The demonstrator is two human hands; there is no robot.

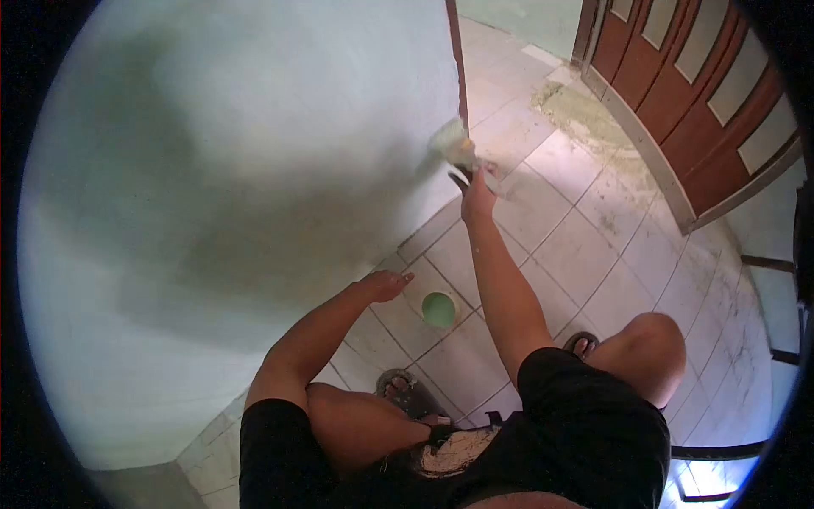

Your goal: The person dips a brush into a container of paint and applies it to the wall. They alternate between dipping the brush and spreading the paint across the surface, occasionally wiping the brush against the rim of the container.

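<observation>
My right hand (477,199) is stretched forward and grips the dark handle of a paint brush (455,148). Its pale green bristles press against the light green wall (237,170), near the wall's right edge. My left hand (383,285) hangs low by the foot of the wall, fingers loosely apart, holding nothing. A small cup of green paint (438,309) stands on the tiled floor (585,246) just right of that hand. I am crouching, knees bent, with sandalled feet on the tiles.
A brown wooden door with pale panels (687,93) stands at the upper right. Green smears mark the floor near its threshold (585,114). Dark metal bars (772,356) show at the far right edge.
</observation>
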